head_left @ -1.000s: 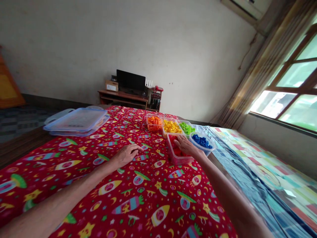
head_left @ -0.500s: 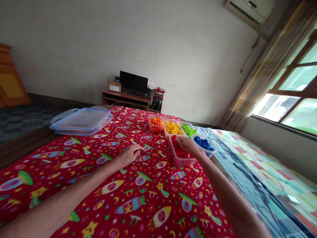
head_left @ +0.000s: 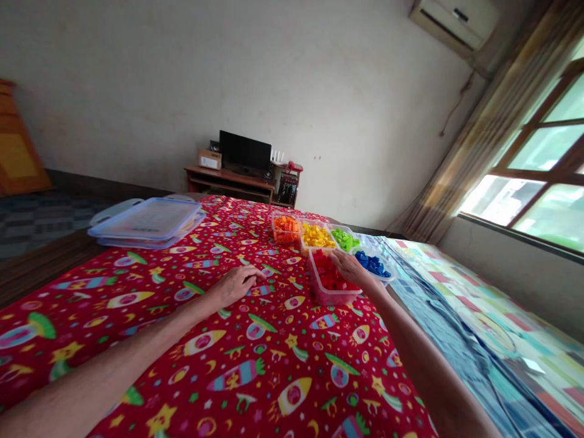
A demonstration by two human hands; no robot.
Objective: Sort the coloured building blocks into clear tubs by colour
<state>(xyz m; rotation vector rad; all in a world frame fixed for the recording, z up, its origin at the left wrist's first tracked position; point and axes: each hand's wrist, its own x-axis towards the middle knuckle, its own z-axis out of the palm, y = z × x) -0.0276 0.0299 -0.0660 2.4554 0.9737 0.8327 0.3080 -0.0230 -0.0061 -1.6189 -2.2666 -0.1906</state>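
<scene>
My right hand (head_left: 351, 267) reaches over the right rim of a clear plastic box (head_left: 335, 297). Its fingers are stretched down onto the red blocks (head_left: 329, 277) inside; no block shows lifted between them. My left hand (head_left: 239, 285) lies on the red patterned cloth (head_left: 274, 322), left of the box. Its fingers are loosely bent and apart, with nothing in them. Beyond the red box stand containers of orange blocks (head_left: 286, 225), yellow blocks (head_left: 318, 236) and green blocks (head_left: 345, 239). A round tub of blue blocks (head_left: 371, 265) sits just right of my right hand.
Stacked clear lids with blue edges (head_left: 148, 220) lie at the table's far left. Right of the table is a surface with a checked cover (head_left: 515, 316) and dark cords. A desk with a monitor (head_left: 245, 155) stands against the far wall.
My right hand has shifted slightly right within the red box, from the middle of the blocks toward its right rim. The left hand stays in place. The view has moved a little.
</scene>
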